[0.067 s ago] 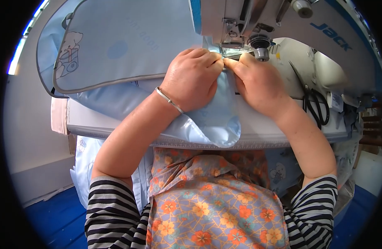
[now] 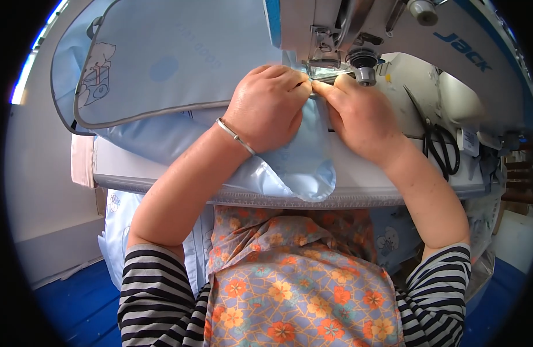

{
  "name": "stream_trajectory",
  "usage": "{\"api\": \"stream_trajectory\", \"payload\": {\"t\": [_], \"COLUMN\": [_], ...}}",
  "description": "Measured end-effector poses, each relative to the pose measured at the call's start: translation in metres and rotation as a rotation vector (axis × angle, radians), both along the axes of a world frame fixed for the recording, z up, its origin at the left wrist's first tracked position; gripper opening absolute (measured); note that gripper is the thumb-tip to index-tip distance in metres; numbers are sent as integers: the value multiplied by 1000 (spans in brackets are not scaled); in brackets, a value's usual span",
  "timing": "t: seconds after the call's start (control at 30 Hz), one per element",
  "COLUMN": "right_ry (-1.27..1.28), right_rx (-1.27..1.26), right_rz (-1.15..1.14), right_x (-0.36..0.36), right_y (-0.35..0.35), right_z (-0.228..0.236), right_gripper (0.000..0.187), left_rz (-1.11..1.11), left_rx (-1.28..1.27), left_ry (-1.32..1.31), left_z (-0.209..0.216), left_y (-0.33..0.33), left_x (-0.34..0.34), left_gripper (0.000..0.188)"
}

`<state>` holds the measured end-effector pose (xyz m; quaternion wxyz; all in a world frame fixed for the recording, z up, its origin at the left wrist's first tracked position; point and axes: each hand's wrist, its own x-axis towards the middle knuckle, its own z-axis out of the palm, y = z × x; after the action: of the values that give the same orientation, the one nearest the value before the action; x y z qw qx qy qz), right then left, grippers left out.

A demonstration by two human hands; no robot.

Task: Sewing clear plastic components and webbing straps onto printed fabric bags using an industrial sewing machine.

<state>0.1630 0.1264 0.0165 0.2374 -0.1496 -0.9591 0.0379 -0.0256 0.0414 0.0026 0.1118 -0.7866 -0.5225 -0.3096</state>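
Observation:
Light blue fabric (image 2: 179,69) with a grey bound edge and a printed bear spreads over the left of the sewing table, and a loose fold of it hangs toward the table's front edge. Close to the presser foot of the sewing machine (image 2: 405,29), my left hand (image 2: 269,107) is closed on the fabric's edge. My right hand (image 2: 359,113) meets it there, thumb and fingers pinched on the same edge. The fingertips of both hands almost touch. The needle and the exact bit of cloth between the fingers are hidden by the hands and machine head.
Black-handled scissors (image 2: 440,141) lie on the table to the right of my right hand. Beside them stands a small white box (image 2: 468,141). A ruler strip (image 2: 359,198) runs along the table's front edge. More printed blue cloth (image 2: 119,231) hangs below the table at left.
The loose fold near the front edge has lifted slightly away from me, and the fabric at left has shifted a little. Both hands keep nearly the same place and grip.

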Motion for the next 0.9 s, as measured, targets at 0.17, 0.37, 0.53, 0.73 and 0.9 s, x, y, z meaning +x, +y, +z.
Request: {"api": "stream_trajectory", "payload": {"t": [0.17, 0.37, 0.53, 0.73, 0.9], "right_ry": [100, 198, 86, 97, 79], "right_rx": [-67, -12, 53, 84, 110], "right_rz": [-17, 104, 93, 42, 26], "right_x": [2, -6, -10, -8, -7], "right_y": [0, 5, 7, 2, -1], "right_z": [0, -3, -8, -8, -7], "right_gripper": [25, 20, 19, 20, 25], "left_rz": [0, 96, 120, 86, 66], "left_rx": [-26, -130, -29, -85, -68], "left_ry": [3, -61, -41, 6, 37], "left_z": [5, 4, 0, 1, -1], "left_y": [-1, -13, -17, -9, 1], "left_x": [1, 15, 17, 3, -3], "left_gripper": [28, 30, 31, 35, 35]}}
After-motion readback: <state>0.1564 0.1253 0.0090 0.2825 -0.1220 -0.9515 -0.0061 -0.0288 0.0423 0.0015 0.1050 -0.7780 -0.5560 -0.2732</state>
